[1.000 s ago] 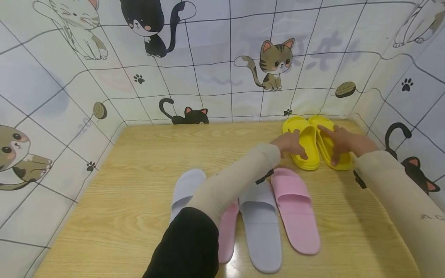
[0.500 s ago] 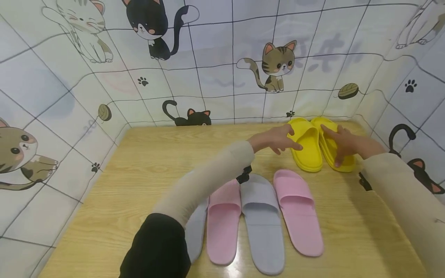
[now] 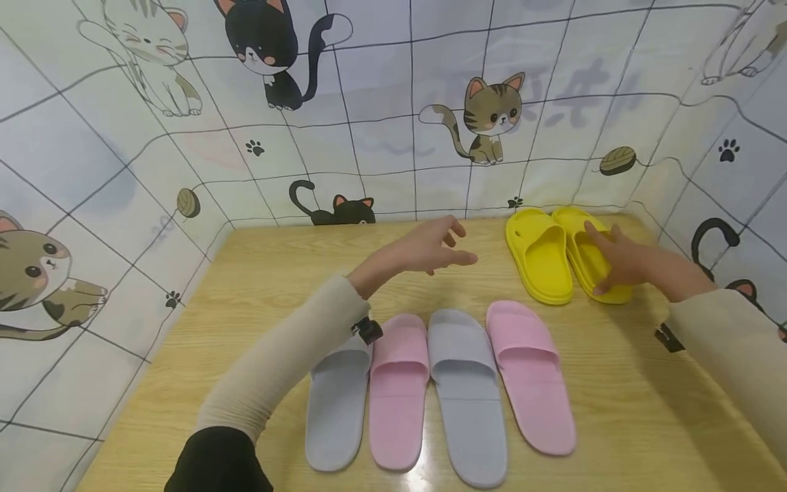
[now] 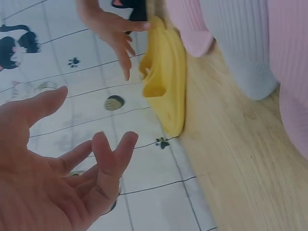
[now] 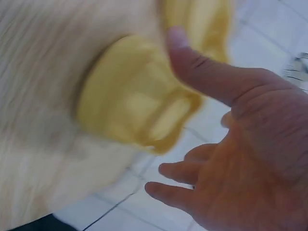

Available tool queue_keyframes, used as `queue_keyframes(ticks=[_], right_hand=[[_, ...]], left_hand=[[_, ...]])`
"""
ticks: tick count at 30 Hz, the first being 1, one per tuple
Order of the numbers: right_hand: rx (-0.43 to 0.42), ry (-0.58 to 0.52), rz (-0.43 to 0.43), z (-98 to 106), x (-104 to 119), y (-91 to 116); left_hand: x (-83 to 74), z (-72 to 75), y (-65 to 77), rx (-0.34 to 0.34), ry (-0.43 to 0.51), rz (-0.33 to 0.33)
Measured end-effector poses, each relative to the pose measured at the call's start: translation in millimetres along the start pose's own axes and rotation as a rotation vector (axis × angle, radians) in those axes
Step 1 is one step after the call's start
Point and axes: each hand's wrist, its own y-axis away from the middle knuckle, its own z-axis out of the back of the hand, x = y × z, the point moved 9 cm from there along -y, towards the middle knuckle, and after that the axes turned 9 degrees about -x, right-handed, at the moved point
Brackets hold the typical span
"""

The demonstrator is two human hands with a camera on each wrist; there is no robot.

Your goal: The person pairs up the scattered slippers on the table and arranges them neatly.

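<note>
Head view: bright, fairly even light, source out of frame. Small white glare spot on the table at the bottom edge; soft, broad shadow beside the right sleeve. Mostly crisp. Wall reads bluish-white. Left wrist view: hazy, pale colours, slightly soft edges. Right wrist view: worst of the three; table grain smears into streaks, yellow slippers blur, right hand is sharper.
</note>
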Motion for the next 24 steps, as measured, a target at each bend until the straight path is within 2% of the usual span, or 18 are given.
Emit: queue_keyframes(ticks=[4,8,11,14,16,19,22,24], right_hand=[[-0.049,-0.005,0.028,12,26,18],[-0.151,-0.067,0.124,21,78,42],[-0.163,-0.157,0.211,13,119,66],[-0.118,-0.185,0.299,-4,153,84],[-0.085,-0.170,0.347,-15,170,90],[-0.064,-0.145,0.420,-25,186,90],[-0.072,-0.142,0.480,-30,194,85],[-0.062,-0.164,0.483,-33,196,81]], left_hand=[[8.1,8.8,35.2,-0.056,-0.040,-0.017],[15.1,10.0,73.4,-0.128,-0.136,-0.015],[20.2,0.7,97.4,-0.136,-0.200,-0.021],[27.4,-10.2,115.1,-0.119,-0.277,-0.029],[32.5,-16.2,122.3,-0.097,-0.317,-0.031],[40.2,-23.8,125.4,-0.052,-0.369,-0.035],[48.2,-29.7,123.7,-0.008,-0.415,-0.027],[51.6,-33.5,121.9,0.020,-0.437,-0.029]])
